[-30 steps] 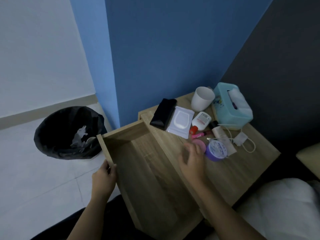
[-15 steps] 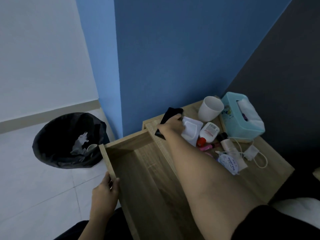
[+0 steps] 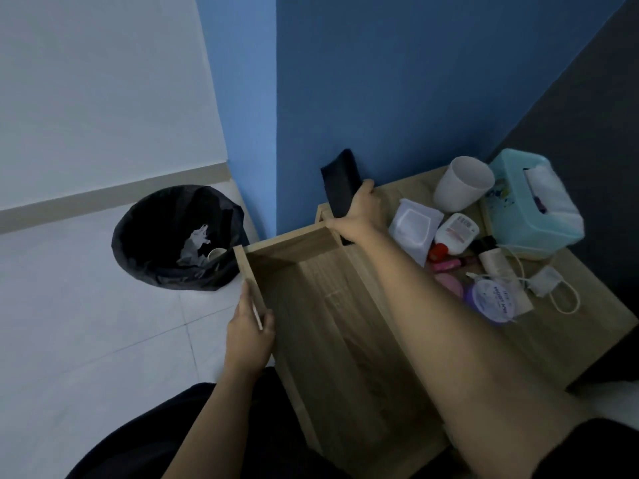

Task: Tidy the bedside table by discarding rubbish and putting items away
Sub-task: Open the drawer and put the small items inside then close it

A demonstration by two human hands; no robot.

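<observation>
- Black pouch (image 3: 340, 186), one only, stands nearly upright just past the far end of the drawer (image 3: 311, 305); whether its lower end touches the wood cannot be told.
- One right hand (image 3: 359, 212) has its fingers curled round the pouch's lower half, with the forearm lying across the drawer's right side.
- One left hand (image 3: 249, 331) grips the drawer's left wall, thumb inside and fingers outside.
- One drawer is pulled out, and its wooden floor shows bare between the two arms.
- One bedside table (image 3: 570, 340) lies right of the drawer, its clutter gathered at the end farthest from the person and bare wood towards its near right corner.
- Right of the drawer's far end lie one white wipes pack (image 3: 413, 226), one white cup (image 3: 463, 184) and one teal tissue box (image 3: 518, 209), which is the farthest from the drawer.
- Nearer the person sit one white bottle with a red cap (image 3: 454, 233), one pink tube (image 3: 449, 264), one purple tub (image 3: 491, 300) and one white charger (image 3: 546, 281) with its cable looped.
- One black-lined bin (image 3: 155, 219) stands on the floor left of the drawer's far corner, close to it, with paper and a small cup inside; pale floor tiles lie open left of the drawer.
</observation>
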